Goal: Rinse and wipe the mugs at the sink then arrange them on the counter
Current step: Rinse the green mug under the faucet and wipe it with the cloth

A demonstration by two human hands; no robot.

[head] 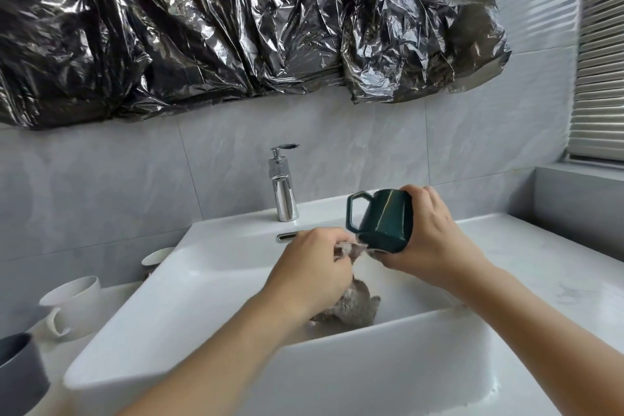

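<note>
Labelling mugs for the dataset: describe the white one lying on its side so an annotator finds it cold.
Start at the white sink and look at the counter to its left. The tipped white mug lies there beside a grey cup. It alone rests on its side, handle down; the green mug is held in the right hand.

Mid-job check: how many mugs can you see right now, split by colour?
Dark green: 1, the green mug held over the sink by the right hand.
White: 2, the near white mug and the far white mug, both left of the sink.
Grey: 1, the grey mug at the lower left edge.
Total: 4
</note>
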